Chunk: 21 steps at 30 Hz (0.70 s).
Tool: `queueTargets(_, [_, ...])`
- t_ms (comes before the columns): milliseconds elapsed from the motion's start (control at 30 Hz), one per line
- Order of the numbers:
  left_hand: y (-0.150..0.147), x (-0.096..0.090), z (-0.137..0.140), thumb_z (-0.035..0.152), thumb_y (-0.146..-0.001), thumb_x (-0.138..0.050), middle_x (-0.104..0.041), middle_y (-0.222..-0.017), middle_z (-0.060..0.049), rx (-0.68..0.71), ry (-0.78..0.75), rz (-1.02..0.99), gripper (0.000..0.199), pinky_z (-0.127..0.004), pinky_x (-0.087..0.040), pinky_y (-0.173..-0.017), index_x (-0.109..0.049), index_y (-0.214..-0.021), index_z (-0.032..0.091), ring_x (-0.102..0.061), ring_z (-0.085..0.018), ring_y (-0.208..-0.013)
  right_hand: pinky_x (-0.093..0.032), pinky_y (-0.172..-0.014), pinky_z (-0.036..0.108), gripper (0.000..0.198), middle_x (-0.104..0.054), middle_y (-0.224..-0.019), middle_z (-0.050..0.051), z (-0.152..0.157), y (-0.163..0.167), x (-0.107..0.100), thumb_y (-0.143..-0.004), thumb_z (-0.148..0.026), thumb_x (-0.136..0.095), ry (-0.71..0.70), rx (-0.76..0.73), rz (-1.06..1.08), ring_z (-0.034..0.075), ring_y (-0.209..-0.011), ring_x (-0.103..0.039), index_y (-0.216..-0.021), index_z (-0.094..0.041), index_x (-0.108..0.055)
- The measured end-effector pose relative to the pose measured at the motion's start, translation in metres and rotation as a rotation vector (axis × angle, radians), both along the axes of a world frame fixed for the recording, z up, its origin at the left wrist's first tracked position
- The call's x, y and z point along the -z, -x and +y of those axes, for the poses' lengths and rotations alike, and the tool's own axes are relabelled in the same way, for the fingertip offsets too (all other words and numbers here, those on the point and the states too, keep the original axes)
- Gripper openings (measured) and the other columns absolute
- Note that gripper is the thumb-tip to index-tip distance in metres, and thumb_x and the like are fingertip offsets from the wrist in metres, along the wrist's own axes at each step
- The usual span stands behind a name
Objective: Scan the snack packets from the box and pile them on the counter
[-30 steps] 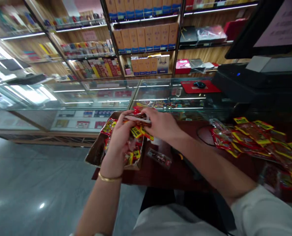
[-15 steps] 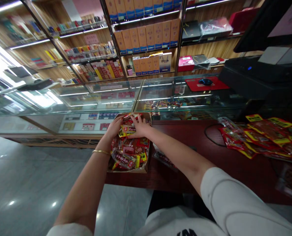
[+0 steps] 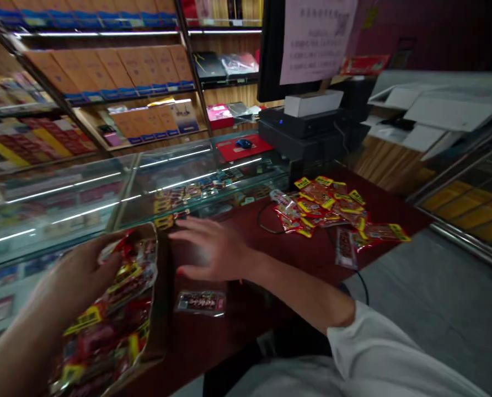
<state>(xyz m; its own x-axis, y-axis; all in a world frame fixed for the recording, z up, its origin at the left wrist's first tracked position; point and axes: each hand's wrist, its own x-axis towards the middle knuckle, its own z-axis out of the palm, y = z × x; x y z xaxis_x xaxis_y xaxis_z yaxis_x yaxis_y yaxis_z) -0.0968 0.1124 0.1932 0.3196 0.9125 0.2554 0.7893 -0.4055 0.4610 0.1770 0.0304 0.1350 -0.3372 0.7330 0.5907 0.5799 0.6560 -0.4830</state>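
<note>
A cardboard box (image 3: 160, 309) filled with red, yellow and clear snack packets (image 3: 105, 325) stands at the table's left end, against the glass counter. My left hand (image 3: 74, 275) is over the box's far left part, blurred; its thumb and fingers close around a red and white snack packet (image 3: 121, 247) lying among the others. Just right of the box, my right hand (image 3: 217, 248) hovers above the table with spread fingers and nothing in them. Below it, a clear packet with dark contents (image 3: 201, 302) lies flat on the dark red table (image 3: 246, 325).
Several red and yellow packets (image 3: 329, 204) lie in a loose pile on the table's right part, with a clear packet (image 3: 345, 248) at its near edge. A thin black cable (image 3: 262, 223) loops beside them. A glass display counter (image 3: 126, 193) and a cash register (image 3: 304, 129) stand behind.
My view has turned to the right. My right hand has left the packets in the box and moved right, over the table. My left hand has stayed at the box.
</note>
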Motion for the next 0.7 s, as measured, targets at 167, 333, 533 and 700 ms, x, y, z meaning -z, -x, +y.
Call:
queueTargets(167, [-0.192,0.030,-0.012,0.043,-0.086,-0.057,-0.074,-0.127,-0.009,0.503,0.180,0.037,0.048,-0.047,-0.054,-0.103,-0.068,-0.129,0.023,-0.071,-0.032,-0.112,-0.038,-0.119,0.040,0.040,-0.064,-0.143,0.007,-0.050,-0.199,0.028,-0.097,-0.040,-0.058,0.141,0.697,0.024,0.021,-0.138,-0.054,-0.133,-0.027,-0.064])
queueTargets(333, [-0.346,0.097,-0.007,0.051,-0.072,-0.079,-0.047,-0.159,-0.020,0.823,0.177,0.092,0.097,-0.045,-0.035,-0.122,-0.043,-0.154,0.015,-0.044,-0.036,-0.147,-0.023,-0.121,0.065,0.067,-0.045,-0.159,0.022,-0.070,-0.359,0.059,-0.093,-0.061,-0.057,0.386,1.146,0.065,0.041,-0.152,-0.032,-0.144,-0.018,-0.057])
queueTargets(533, [-0.437,0.128,-0.010,0.081,-0.071,-0.064,-0.033,-0.165,-0.027,0.334,0.422,0.323,0.123,-0.055,-0.037,-0.116,-0.021,-0.163,0.011,-0.039,-0.046,-0.148,-0.035,-0.116,0.062,0.064,-0.053,-0.153,0.017,-0.049,-0.422,0.091,-0.097,-0.064,-0.057,0.665,1.303,0.103,0.036,-0.140,-0.050,-0.144,-0.020,-0.057])
queueTargets(700, [-0.460,0.135,-0.025,0.087,-0.073,-0.054,-0.030,-0.167,-0.022,0.268,0.449,0.227,0.118,-0.061,-0.035,-0.116,-0.020,-0.164,0.021,-0.033,-0.044,-0.151,-0.043,-0.110,0.045,0.064,-0.066,-0.136,0.012,-0.042,-0.424,0.115,-0.083,-0.070,-0.071,0.731,1.224,0.088,0.032,-0.128,-0.061,-0.130,-0.025,-0.067])
